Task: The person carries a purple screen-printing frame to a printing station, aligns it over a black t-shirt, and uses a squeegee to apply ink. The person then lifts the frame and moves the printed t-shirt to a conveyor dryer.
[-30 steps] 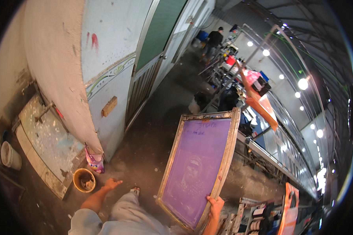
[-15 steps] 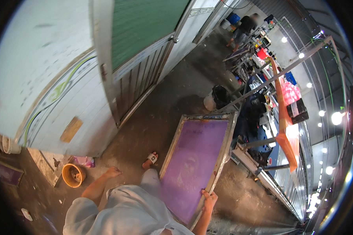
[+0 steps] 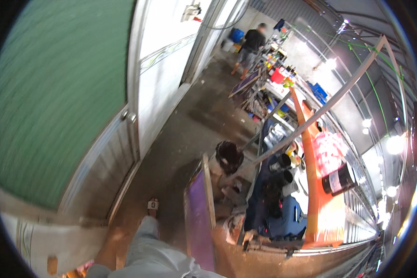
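Observation:
At the lower centre, the screen-printing frame (image 3: 197, 208) with purple mesh is tilted steeply, seen nearly edge-on. My right hand (image 3: 221, 241), blurred, is on its right edge. My left hand (image 3: 115, 238) hangs beside my grey-clad leg near the doorway, smeared by motion, so its fingers are unclear. My sandalled foot (image 3: 153, 206) is on the concrete floor just ahead of it. A dark-lined bin (image 3: 229, 157) stands beyond the frame's top corner.
A green-panelled door (image 3: 60, 102) and pale wall (image 3: 157, 83) run along my left. On the right, a metal rack (image 3: 324, 102) holds orange sheeting (image 3: 315, 208), dark cans (image 3: 338, 180) and clutter. A co-worker (image 3: 252, 46) stands far down the aisle (image 3: 190, 120).
I have moved forward alongside the door; the bin and rack are nearer. The screen frame has swung to a more edge-on angle in my right hand. The bucket has mostly left view.

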